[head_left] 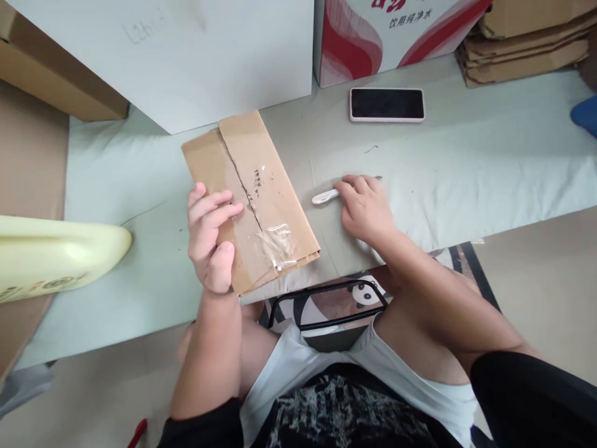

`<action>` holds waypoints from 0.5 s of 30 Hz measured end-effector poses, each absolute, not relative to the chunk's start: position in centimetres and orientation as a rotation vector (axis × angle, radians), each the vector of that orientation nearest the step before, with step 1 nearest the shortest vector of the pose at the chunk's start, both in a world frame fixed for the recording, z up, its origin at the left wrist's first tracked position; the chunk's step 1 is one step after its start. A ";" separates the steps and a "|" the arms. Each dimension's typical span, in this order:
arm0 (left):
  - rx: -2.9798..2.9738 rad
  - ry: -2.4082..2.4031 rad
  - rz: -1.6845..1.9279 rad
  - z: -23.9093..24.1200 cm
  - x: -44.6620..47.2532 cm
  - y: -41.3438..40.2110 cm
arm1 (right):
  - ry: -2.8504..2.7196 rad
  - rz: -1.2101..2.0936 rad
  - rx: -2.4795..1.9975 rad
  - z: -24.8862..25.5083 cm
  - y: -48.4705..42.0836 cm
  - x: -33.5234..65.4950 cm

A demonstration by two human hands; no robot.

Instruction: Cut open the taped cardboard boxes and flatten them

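A flattened brown cardboard box [261,186] with torn clear tape lies on the pale green table [466,162]. My left hand [209,239] grips its near left edge, thumb underneath and fingers curled over the top. My right hand [366,205] rests palm down on the table to the right of the cardboard, its fingers bent onto the end of a small white utility knife [325,197] that lies flat and points left.
A phone [387,104] lies screen up behind my right hand. A white box [186,56] and a red-and-white carton [373,37] stand at the back, stacked cardboard [522,43] at the back right. A pale yellow object [56,255] juts in from the left.
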State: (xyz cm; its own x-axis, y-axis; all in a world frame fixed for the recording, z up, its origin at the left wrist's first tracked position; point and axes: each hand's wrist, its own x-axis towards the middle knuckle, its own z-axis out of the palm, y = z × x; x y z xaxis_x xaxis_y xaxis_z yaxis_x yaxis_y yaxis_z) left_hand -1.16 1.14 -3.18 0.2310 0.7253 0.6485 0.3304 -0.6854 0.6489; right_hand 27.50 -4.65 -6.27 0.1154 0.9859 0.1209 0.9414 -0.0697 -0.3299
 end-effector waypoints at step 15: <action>2.207 0.829 1.394 -2.6 -0.8 0.9 | -1.265 0.001 -1.295 2.6 -5.2 26.0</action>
